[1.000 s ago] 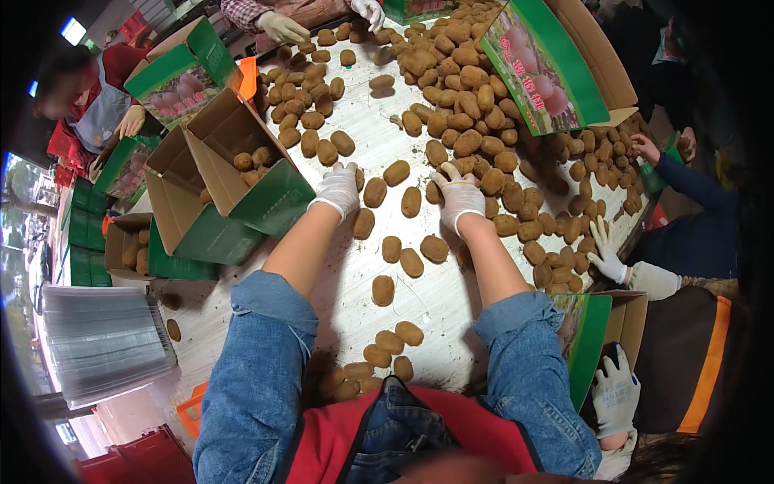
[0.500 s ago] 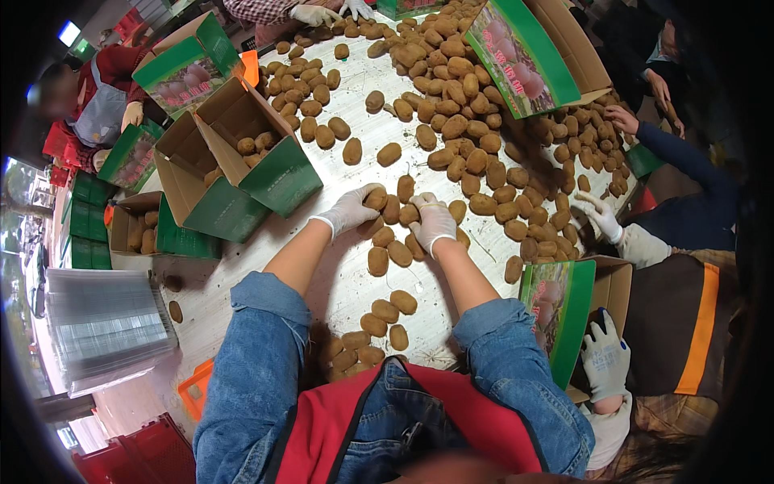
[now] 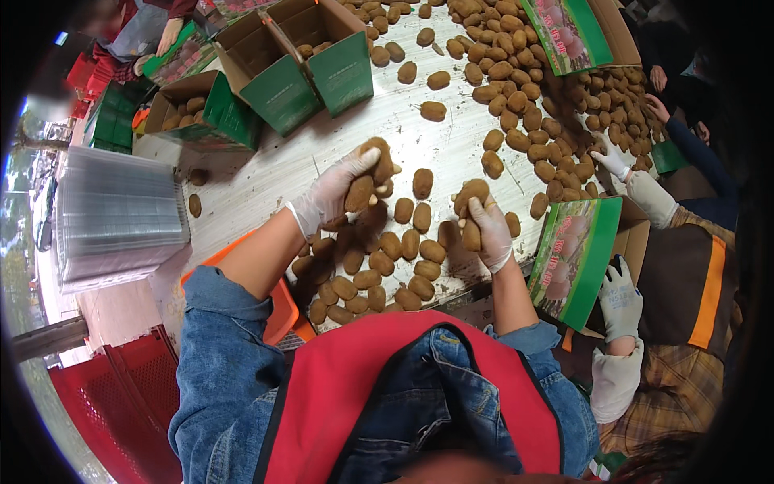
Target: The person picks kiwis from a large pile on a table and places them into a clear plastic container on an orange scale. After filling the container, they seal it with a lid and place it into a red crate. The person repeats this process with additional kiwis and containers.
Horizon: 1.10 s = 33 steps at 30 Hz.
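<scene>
Both hands have lifted off the worktop (image 3: 266,177): the left hand (image 3: 334,194) now grips 2 kiwifruits (image 3: 369,173), the right hand (image 3: 488,230) clutches others (image 3: 470,211), above the gathered pile (image 3: 379,266) before the person.

Both forearms are reaching forward, bare below rolled denim sleeves. The left hand (image 3: 339,192), in a thin white glove, is curling its fingers closed in a full grip. The right hand (image 3: 486,230), gloved alike, is clenching too, palm down.
</scene>
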Available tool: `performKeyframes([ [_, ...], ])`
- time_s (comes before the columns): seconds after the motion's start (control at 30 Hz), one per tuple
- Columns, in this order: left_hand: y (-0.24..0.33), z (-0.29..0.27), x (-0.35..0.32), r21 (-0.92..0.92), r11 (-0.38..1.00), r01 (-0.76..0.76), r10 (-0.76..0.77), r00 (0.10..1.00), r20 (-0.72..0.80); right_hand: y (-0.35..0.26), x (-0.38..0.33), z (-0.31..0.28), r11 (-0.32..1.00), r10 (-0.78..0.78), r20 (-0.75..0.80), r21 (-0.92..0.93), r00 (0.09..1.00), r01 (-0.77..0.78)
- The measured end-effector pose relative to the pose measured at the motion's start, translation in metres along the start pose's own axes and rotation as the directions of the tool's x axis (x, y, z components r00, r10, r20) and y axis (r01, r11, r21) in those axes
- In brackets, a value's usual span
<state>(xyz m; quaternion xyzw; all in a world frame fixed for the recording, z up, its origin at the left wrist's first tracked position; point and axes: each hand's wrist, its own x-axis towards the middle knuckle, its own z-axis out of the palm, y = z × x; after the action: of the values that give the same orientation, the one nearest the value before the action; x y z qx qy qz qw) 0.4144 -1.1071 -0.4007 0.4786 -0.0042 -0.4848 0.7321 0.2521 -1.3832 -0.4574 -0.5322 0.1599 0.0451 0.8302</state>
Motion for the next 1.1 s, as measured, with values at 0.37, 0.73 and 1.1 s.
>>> performKeyframes([
  [0.37,-0.114,0.087,-0.056,-0.668,0.72,-0.187,0.154,0.982,-0.108,0.033,-0.048,0.116,0.969,-0.211,-0.151,0.094,0.966,0.227],
  [0.73,-0.12,0.075,-0.058,-0.784,0.615,0.085,-0.045,0.996,0.073,0.007,-0.062,0.082,0.903,-0.241,0.081,-0.346,0.967,0.254],
  [1.1,0.201,-0.004,0.032,-0.238,0.814,-0.53,0.487,0.846,-0.218,0.039,-0.115,-0.007,0.992,0.108,-0.17,-0.045,0.98,-0.117],
])
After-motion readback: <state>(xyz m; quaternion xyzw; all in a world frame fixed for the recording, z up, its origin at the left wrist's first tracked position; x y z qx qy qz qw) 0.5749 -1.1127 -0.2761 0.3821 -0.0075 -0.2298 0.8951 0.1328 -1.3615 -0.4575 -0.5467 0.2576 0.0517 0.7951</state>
